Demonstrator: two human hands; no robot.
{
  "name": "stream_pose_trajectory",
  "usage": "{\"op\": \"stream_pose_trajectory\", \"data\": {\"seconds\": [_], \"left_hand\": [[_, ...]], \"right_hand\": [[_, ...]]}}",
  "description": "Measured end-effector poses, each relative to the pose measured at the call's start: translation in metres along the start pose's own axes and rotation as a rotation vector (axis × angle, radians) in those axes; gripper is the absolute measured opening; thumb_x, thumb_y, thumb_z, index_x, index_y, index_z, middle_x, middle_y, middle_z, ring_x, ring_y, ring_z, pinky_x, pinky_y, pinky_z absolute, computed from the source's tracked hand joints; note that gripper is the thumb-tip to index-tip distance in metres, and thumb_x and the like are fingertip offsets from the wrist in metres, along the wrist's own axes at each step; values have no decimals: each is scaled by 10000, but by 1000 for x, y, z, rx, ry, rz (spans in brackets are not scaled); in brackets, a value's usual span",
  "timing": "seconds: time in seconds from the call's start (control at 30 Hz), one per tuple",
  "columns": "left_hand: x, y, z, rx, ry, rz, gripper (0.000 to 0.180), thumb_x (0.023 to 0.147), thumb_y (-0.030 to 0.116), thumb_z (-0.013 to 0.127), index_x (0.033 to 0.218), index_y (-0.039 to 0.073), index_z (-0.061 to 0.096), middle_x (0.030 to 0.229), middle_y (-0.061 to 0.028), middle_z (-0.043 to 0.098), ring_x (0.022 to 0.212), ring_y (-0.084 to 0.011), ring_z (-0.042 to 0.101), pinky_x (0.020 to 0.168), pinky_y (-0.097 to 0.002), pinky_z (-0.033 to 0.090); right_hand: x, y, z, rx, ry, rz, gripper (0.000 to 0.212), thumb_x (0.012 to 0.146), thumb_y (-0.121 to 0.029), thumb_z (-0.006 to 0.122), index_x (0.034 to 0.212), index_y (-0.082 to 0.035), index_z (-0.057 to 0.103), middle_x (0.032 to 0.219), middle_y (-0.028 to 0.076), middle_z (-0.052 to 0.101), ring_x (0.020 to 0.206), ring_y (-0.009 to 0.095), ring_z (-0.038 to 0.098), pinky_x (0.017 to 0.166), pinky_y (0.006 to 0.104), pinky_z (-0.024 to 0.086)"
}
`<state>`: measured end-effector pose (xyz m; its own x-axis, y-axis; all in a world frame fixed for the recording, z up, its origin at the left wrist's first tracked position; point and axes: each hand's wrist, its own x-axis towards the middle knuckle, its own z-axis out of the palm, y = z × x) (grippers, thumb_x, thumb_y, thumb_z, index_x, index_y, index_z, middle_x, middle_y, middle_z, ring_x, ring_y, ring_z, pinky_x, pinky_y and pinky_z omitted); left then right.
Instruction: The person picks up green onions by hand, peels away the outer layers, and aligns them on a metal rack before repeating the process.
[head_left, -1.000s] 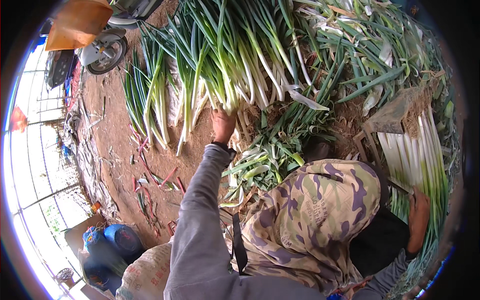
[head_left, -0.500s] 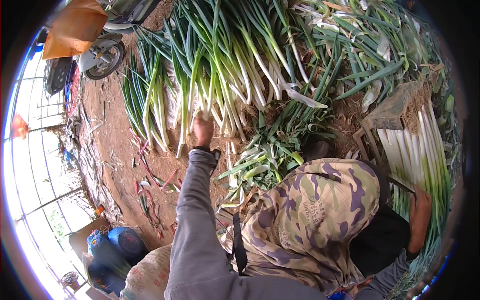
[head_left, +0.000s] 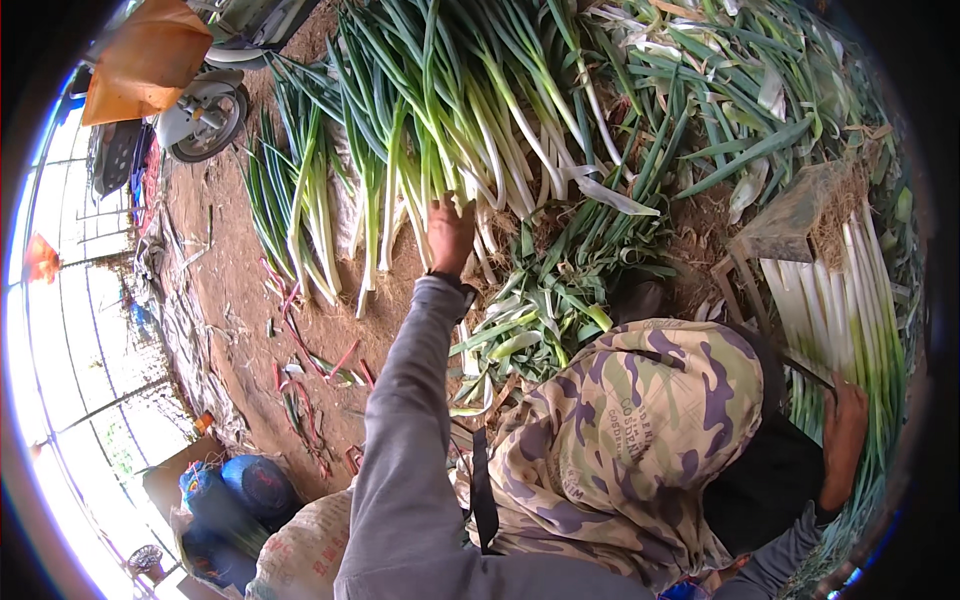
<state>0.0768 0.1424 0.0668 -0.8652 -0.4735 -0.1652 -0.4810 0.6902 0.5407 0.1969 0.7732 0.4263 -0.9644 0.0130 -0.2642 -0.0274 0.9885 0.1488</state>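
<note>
My left hand [head_left: 450, 238] reaches forward in a grey sleeve to a big pile of untrimmed leeks [head_left: 470, 110] lying on the dirt. Its fingers close around the white lower ends of a few stalks. My right hand [head_left: 845, 440] lies low at the right on a neat stack of trimmed white leeks [head_left: 850, 300]. Its fingers curl over the stalks, and their grip is hidden. A camouflage-patterned cloth [head_left: 620, 440] covers the middle between my arms.
Cut green leaves [head_left: 540, 320] are heaped in front of me. A smaller row of leeks [head_left: 300, 220] lies left of the pile. A parked scooter [head_left: 205, 105] with an orange bag stands far left. Blue containers [head_left: 235, 490] and a sack [head_left: 300, 550] sit at lower left.
My left hand swung left along the stalk ends, then came back right and a little farther forward into the pile. My right hand stayed on the trimmed stack.
</note>
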Motion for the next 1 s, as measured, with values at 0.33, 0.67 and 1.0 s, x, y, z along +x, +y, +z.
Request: {"op": "stream_pose_trajectory", "data": {"seconds": [0.33, 0.67, 1.0], "left_hand": [[29, -13, -29, -1009, -55, -122, 227, 1038, 273, 652, 1036, 48, 673, 875, -64, 679, 755, -162, 605, 720, -332, 523], [56, -92, -117, -1265, 4, -227, 417, 1082, 250, 580, 1382, -29, 506, 1230, -232, 686, 1036, -326, 728, 924, -401, 630], [56, -41, -36, -1176, 16, -426, 652, 908, 194, 836, 1369, -114, 493, 966, -98, 692, 762, -159, 618, 672, -280, 532]], "right_hand": [[2, 1, 4, -29, 5, -21, 329, 1009, -85, 610, 1312, 38, 650, 1197, 250, 645, 1157, 429, 573, 1008, 484, 446], [8, 10, 20, 6, -34, -42, 342, 1003, -95, 606, 1322, 23, 644, 1202, 221, 666, 1181, 419, 561, 1024, 492, 438], [4, 8, 18, -9, 36, -66, 317, 996, -88, 618, 1295, 6, 663, 1188, 205, 675, 1187, 418, 560, 1031, 483, 441]]}}
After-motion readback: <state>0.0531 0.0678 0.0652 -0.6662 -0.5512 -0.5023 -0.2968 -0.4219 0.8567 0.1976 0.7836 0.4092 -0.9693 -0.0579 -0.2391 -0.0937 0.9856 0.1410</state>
